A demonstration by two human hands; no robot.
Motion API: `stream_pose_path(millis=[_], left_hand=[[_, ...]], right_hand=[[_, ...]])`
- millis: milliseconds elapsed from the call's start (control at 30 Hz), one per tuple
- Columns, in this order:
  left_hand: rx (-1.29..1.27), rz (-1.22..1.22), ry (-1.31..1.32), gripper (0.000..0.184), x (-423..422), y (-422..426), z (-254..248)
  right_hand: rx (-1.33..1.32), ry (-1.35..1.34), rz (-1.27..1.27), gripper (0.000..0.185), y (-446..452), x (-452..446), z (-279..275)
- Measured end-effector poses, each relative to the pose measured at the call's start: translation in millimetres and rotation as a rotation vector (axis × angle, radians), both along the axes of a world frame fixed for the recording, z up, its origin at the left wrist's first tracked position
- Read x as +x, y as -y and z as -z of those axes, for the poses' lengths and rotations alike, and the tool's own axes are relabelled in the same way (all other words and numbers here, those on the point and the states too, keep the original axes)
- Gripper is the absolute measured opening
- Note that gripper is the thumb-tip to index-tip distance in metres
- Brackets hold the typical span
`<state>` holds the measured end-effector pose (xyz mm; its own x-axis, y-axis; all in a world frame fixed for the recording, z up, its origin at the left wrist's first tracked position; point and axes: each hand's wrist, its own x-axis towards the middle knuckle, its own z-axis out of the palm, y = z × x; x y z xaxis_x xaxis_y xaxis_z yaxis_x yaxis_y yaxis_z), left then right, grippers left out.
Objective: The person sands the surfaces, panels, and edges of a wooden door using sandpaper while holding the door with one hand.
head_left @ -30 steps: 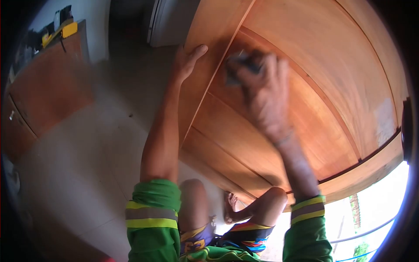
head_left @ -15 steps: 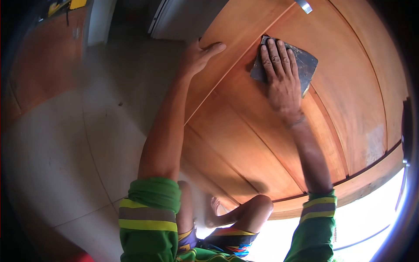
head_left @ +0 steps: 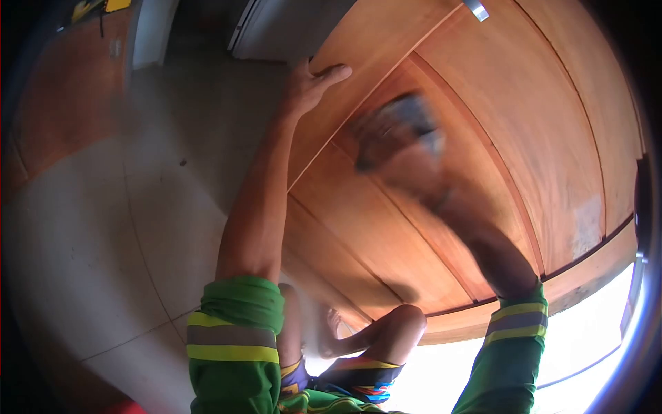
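A panelled wooden door [head_left: 386, 228] with grooves between its boards fills the right of the view. My left hand [head_left: 310, 88] is closed around its long edge, thumb lying on the face and the other fingers hidden behind. Smeared by motion, my right hand [head_left: 407, 162] is over the panel with a dark sheet of sandpaper [head_left: 407, 114] under its fingers, against the wood. The fingers themselves are too blurred to make out singly.
A metal door handle [head_left: 476, 10] sticks out near the top. Tiled floor [head_left: 83, 276] stretches to the left, with another wooden panel [head_left: 69, 103] and a yellow object [head_left: 117, 5] beyond. My bent knee [head_left: 407, 321] is close to the door's lower part. Bright light enters at bottom right.
My right hand and the sandpaper have moved down and left across the panel, and are now blurred. My left hand keeps its hold on the door edge.
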<state>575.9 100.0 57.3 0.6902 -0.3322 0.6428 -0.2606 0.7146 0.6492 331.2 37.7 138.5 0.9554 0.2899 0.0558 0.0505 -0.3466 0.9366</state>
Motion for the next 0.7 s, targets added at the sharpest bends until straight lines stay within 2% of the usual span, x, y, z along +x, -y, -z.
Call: stream_pose_path(millis=[33,100,200,300,400,500,567,633,667,700], left_hand=[[0.0,0.019,0.012,0.085,-1,-3,-3],[0.008,0.056,0.026,0.087,-3,-10,-4],[0.188,-0.049,-0.001,0.084,-8,-24,-8],[0.126,-0.212,0.056,0.084,9,-2,8],[-0.058,-0.022,0.038,0.088,2,-9,10],[-0.004,-0.029,0.024,0.09,7,-18,15],[-0.011,-0.058,0.06,0.088,15,-12,21],[-0.019,-0.108,0.067,0.087,20,-14,34],[-0.02,-0.133,0.071,0.086,19,-13,33],[-0.026,-0.156,0.083,0.086,19,-8,26]], right_hand=[[0.009,-0.066,-0.03,0.063,-1,3,8],[0.216,-0.194,-0.18,0.062,-6,9,2],[0.175,-0.201,-0.191,0.047,-23,5,-78],[0.3,-0.338,-0.189,0.05,-30,15,-93],[0.302,-0.469,-0.261,0.038,-27,45,-13],[0.388,-0.492,-0.26,0.037,-30,49,-16],[0.231,-0.403,-0.368,0.038,-29,45,-64],[0.193,-0.336,-0.331,0.046,-41,45,-106],[0.18,-0.292,-0.308,0.049,-40,43,-114],[0.199,-0.292,-0.295,0.049,-38,38,-99]])
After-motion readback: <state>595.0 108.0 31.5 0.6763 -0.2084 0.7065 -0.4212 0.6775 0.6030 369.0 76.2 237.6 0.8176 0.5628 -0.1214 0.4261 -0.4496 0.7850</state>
